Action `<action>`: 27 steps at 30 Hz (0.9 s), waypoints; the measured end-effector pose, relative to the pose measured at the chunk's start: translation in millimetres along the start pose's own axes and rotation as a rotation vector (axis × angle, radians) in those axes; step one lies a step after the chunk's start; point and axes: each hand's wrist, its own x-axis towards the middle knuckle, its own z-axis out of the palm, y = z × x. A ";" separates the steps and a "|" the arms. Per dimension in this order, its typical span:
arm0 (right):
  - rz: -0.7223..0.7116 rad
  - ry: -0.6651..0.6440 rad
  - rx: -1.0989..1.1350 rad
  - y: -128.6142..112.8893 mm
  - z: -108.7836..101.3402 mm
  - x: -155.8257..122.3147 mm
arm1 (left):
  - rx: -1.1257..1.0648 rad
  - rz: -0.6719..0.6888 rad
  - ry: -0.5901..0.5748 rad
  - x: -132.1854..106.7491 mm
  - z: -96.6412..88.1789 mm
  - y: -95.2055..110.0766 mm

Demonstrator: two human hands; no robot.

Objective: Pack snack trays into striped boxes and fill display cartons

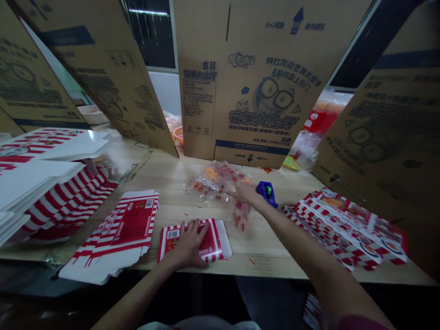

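both grips: left (187, 245) spread on striped carton (173, 240), right (244, 193) too blurred to read

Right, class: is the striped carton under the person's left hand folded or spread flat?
Folded: the red-and-white carton lies doubled over beneath the left hand, a white flap showing at its right edge.

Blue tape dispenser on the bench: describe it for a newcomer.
Find the cardboard carton panel with a bespectacled cartoon face at the back of the wooden table. Just in front sits the blue tape dispenser, the only blue object on the table, right of the clear plastic bag and the right hand.
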 end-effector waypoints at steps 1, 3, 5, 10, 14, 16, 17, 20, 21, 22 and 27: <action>0.006 0.020 0.003 8.7 -7.7 -10.2 | 0.000 0.001 0.023 -0.3 1.1 -0.3; 0.006 0.049 0.019 28.6 -20.1 -31.6 | 0.001 0.008 0.062 -0.5 3.0 -0.9; -0.028 0.052 0.187 48.0 -23.6 -52.7 | 0.003 0.014 0.093 -0.5 4.3 -0.9; -0.133 -0.225 1.000 72.9 18.4 -89.5 | 0.027 0.024 0.185 -1.3 7.6 4.0; -0.076 -0.202 0.949 81.5 64.1 -88.0 | 0.048 0.044 0.258 -4.5 10.7 7.0; -0.005 -0.086 0.913 85.2 75.0 -83.1 | 0.051 0.046 0.280 -6.2 10.5 7.2; 0.018 -0.055 0.912 85.2 77.0 -81.9 | 0.052 0.045 0.287 -6.8 9.8 7.4; -0.069 -0.145 0.893 72.4 73.8 -86.3 | 0.061 0.032 0.292 -7.4 5.9 9.8; -0.149 -0.189 0.864 64.0 71.3 -90.1 | 0.064 0.038 0.289 -7.3 4.7 11.4; -0.238 -0.227 0.817 54.5 68.9 -94.3 | 0.066 0.051 0.286 -7.2 3.8 13.3; -0.394 -0.247 0.518 16.8 67.1 -107.7 | 0.021 0.088 0.266 -5.9 5.9 20.5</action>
